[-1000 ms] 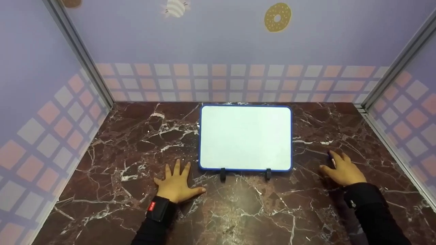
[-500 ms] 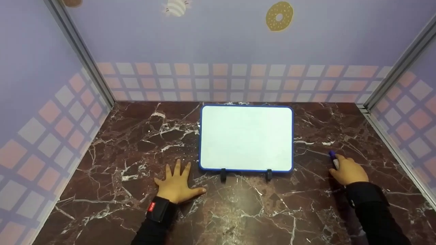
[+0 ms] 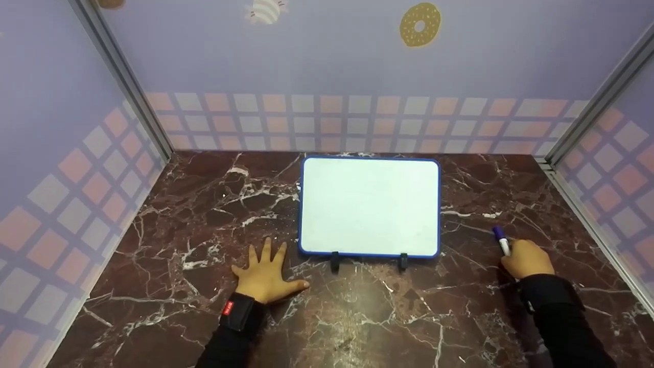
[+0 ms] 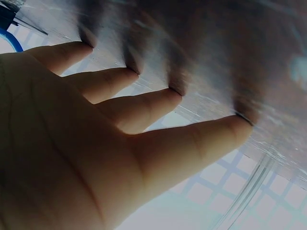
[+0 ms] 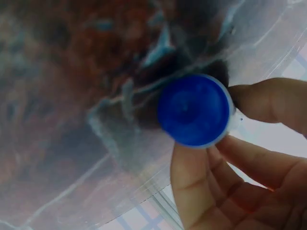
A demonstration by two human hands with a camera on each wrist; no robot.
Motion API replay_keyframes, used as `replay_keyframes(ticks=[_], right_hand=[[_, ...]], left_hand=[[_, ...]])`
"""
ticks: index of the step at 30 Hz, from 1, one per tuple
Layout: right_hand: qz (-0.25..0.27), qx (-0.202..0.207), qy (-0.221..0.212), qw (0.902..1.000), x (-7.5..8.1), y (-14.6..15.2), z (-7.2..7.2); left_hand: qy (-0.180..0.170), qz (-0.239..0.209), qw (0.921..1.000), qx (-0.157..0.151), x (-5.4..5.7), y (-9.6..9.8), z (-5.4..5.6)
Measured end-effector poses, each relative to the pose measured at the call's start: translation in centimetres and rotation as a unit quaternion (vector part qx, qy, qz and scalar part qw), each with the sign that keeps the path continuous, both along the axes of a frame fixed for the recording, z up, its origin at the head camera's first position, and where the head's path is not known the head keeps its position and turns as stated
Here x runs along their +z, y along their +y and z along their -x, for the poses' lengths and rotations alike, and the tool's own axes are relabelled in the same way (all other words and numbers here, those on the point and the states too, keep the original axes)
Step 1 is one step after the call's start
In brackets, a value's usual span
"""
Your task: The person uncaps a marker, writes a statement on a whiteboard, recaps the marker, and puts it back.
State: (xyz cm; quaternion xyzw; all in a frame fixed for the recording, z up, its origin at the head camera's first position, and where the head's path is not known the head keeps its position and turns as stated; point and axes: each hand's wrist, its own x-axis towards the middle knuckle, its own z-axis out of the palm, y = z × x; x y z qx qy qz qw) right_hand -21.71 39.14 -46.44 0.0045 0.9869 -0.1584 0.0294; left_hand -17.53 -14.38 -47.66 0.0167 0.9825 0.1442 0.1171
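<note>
On the right of the head view, my right hand grips a marker with a white barrel and a purple-blue cap pointing away from me. The right wrist view looks straight at the marker's round blue end, with thumb and fingers pinching around it. My left hand rests on the tabletop with its fingers spread, left of the whiteboard. In the left wrist view its fingertips press on the surface. Between the hands a blue-framed whiteboard with a blank face stands on two black feet.
The dark red marbled table reaches back to a lilac wall with pink and white squares. Side panels with grey metal edge strips close off the left and right.
My right fingers have closed in around the marker, and more of its cap and barrel now shows ahead of the hand. My left hand has stayed in place.
</note>
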Motion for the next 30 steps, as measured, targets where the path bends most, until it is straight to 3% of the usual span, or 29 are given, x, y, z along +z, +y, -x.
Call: replay_keyframes(ticks=[11,18,30], right_hand=[[0.004,-0.025,-0.003,0.9997,0.2,-0.8,0.1],[0.014,-0.022,0.069,0.9973,0.6,-2.0,-0.1],[0.094,0.032,0.167,0.9809,4.4,-8.3,-1.3]], left_hand=[[-0.001,-0.002,1.0000,0.000,0.4,0.0,-0.1],[-0.001,-0.005,1.0000,0.001,0.4,0.0,-0.3],[0.000,-0.002,1.0000,0.004,0.4,0.0,-0.2]])
